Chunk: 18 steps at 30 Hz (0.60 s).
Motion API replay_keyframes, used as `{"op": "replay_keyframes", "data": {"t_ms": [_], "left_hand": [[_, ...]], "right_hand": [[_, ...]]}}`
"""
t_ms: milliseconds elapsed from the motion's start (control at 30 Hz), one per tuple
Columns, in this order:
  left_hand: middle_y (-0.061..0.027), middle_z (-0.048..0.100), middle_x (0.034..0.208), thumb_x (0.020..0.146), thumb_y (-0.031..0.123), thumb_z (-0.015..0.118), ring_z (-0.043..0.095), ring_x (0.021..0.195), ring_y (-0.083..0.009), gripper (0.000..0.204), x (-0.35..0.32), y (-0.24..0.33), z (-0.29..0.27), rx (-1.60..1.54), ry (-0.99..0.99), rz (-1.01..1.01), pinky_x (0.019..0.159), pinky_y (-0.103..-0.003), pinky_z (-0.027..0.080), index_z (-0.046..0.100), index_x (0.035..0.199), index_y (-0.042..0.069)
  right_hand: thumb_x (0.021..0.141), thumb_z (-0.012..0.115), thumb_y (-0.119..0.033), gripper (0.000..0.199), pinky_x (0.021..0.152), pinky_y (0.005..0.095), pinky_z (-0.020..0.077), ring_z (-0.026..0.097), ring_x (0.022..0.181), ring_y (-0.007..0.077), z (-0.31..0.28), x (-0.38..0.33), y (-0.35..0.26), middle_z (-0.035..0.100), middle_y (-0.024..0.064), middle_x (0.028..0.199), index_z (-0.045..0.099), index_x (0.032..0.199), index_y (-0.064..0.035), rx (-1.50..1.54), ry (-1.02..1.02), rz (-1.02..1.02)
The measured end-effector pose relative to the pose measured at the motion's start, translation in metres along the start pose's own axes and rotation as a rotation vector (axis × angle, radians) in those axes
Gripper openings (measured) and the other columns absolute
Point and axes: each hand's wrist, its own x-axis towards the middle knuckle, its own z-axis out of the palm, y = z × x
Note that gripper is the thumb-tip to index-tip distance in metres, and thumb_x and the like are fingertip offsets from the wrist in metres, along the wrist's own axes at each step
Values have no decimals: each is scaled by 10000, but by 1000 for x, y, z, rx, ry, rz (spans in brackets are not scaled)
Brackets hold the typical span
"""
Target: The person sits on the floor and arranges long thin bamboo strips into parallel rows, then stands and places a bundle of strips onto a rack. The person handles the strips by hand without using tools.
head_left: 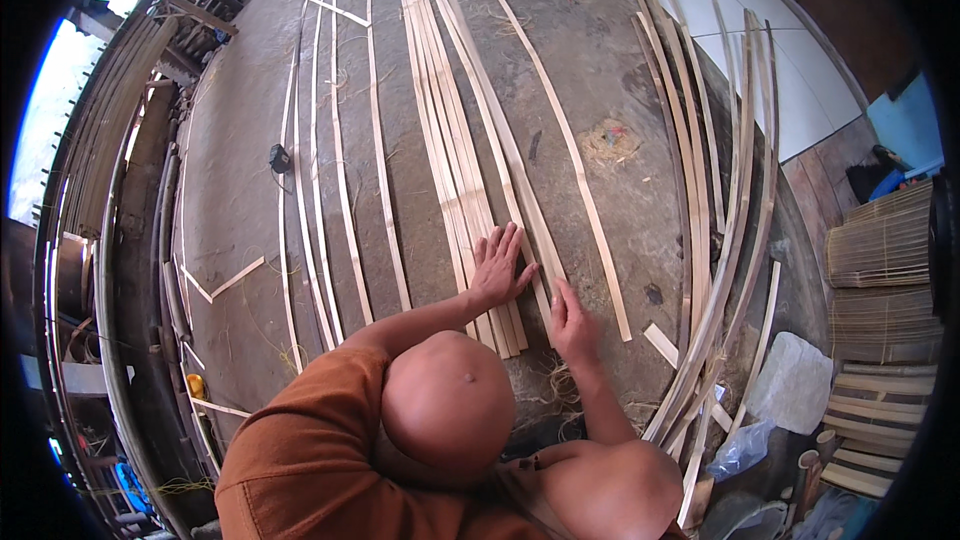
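Several long, pale bamboo strips (452,180) lie side by side on the floor in front of me, tightly grouped. My left hand (497,267) rests flat on them near their close end, fingers spread. A further loose strip (527,195) runs along the right side of that group. Beside its near end is my right hand (574,323), slightly blurred, with fingers closed on the strip's edge. Part of the grip is hidden by the hand itself. Between my arms, my bent knee (445,395) covers the floor closest to me.
Separate strips (345,210) are spread out on the left, and one strip (580,175) lies to the right. A curved bundle of strips (735,230) leans further right. Slatted bamboo panels (880,240) stand at the right edge. A dark small object (280,159) sits among the left strips.
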Motion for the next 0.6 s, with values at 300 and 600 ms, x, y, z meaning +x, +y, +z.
{"op": "replay_keyframes", "data": {"t_ms": [300, 600], "left_hand": [[-180, 163, 1687, 1042, 412, 423, 109, 1566, -373, 723, 4, -36, -12, 105, 60, -124, 1238, -596, 1, 190, 1603, 19], [-129, 148, 1701, 1063, 453, 348, 107, 1569, -358, 692, -2, -66, -5, 33, 20, -79, 1232, -608, 24, 184, 1621, 79]], "right_hand": [[1028, 539, -239, 326, 800, 499, 555, 708, 952, 403, 37, 0, -8, 731, 215, 1033, 637, 1311, -109, -1, -161, 198], [1018, 555, -258, 358, 809, 498, 550, 705, 945, 411, 62, 16, -19, 728, 219, 1030, 633, 1342, -126, -72, -142, 198]]}}
